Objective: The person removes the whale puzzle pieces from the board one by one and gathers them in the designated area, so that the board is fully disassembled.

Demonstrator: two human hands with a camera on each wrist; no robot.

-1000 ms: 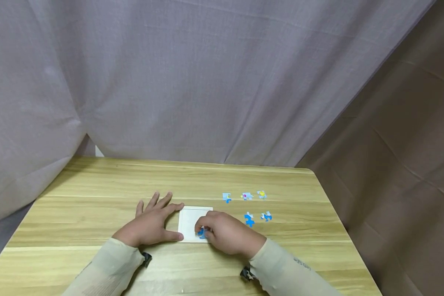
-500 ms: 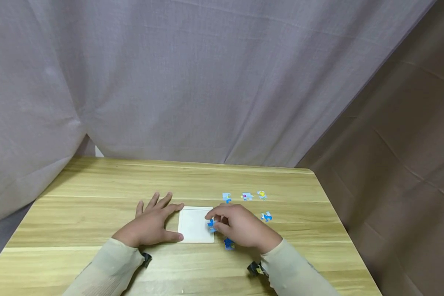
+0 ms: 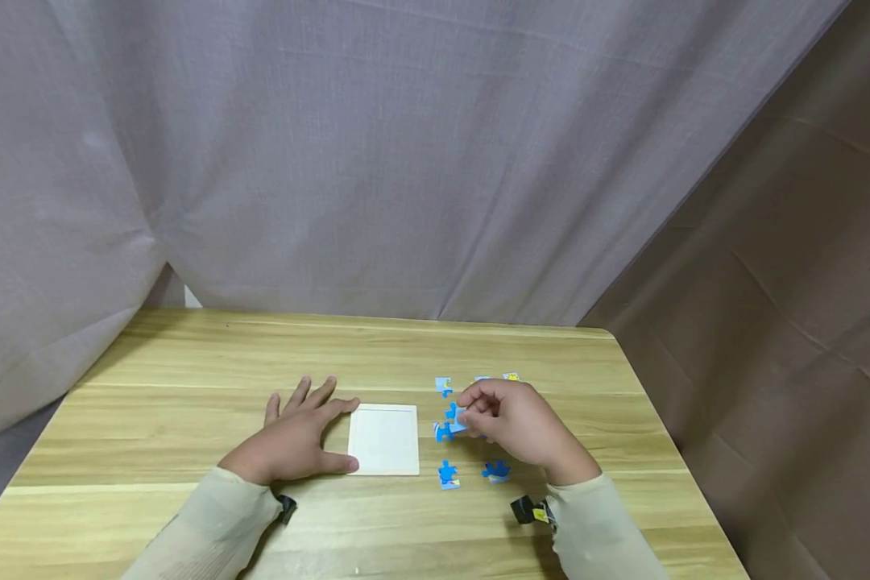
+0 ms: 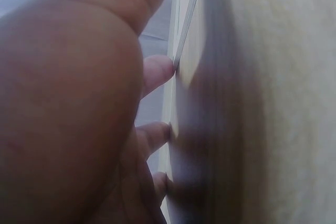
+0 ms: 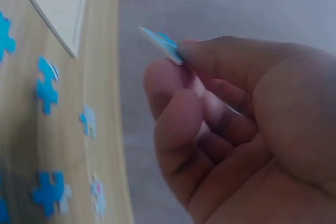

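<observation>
My left hand (image 3: 293,439) lies spread on the table, thumb and index fingertip at the left edge of a square white puzzle tray (image 3: 384,440). In the left wrist view the fingers (image 4: 157,72) stretch along the tray's thin edge. My right hand (image 3: 522,423) is raised right of the tray. It pinches a light-and-dark-blue jigsaw piece (image 5: 161,44) between thumb and fingertips, tilted above the table. In the head view the held piece overlaps a blue jigsaw piece (image 3: 442,432) on the table. The right hand partly hides other pieces behind it.
Along the back lie a pale piece (image 3: 444,385) and a yellow-patterned piece (image 3: 511,376). Nearer the front are two blue pieces, one on the left (image 3: 448,475) and one on the right (image 3: 496,471). A grey curtain (image 3: 377,201) hangs behind the wooden table (image 3: 225,354).
My right hand has moved right and away from over the tray, pinching a piece. The tray's inside now shows bare, and the blue pieces at the front have come into sight. The left hand stays put.
</observation>
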